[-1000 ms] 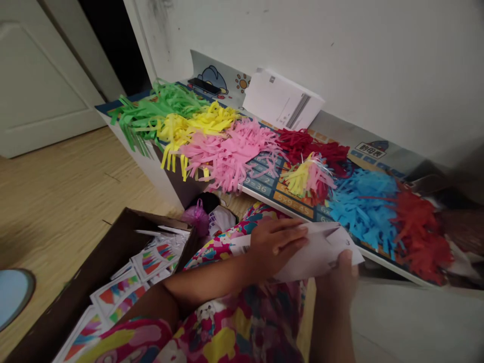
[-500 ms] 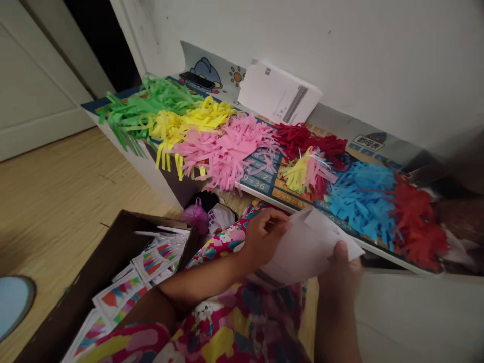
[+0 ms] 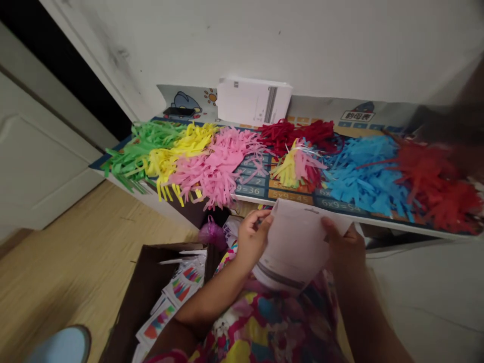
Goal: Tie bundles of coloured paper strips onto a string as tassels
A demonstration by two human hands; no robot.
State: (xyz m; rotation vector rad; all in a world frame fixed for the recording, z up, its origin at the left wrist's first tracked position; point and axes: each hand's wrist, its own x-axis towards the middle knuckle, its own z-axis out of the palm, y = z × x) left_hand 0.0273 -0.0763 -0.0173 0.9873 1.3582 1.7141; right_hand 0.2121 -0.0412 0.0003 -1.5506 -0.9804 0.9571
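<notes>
My left hand (image 3: pixel 251 241) and right hand (image 3: pixel 342 245) pinch a curled white paper sheet (image 3: pixel 293 247) by its edges over my lap. Beyond, fringed multicoloured paper strips (image 3: pixel 215 171) cover a blue times-table mat (image 3: pixel 249 190); a brown cardboard box (image 3: pixel 145 287) sits lower left on the wooden floor (image 3: pixel 75 242).

Home room, not a workshop. I've got a white panelled door (image 3: pixel 38 166), a scuffed painted wall (image 3: pixel 264 45) and a wood-look floor (image 3: pixel 75 252). Low furniture in front of me is topped with a cartoon multiplication chart (image 3: pixel 289 194), with cut-paper fringes (image 3: pixel 215 169) spread across it. Cardboard box (image 3: pixel 139 297) of printed sheets sits just beside me.
</notes>
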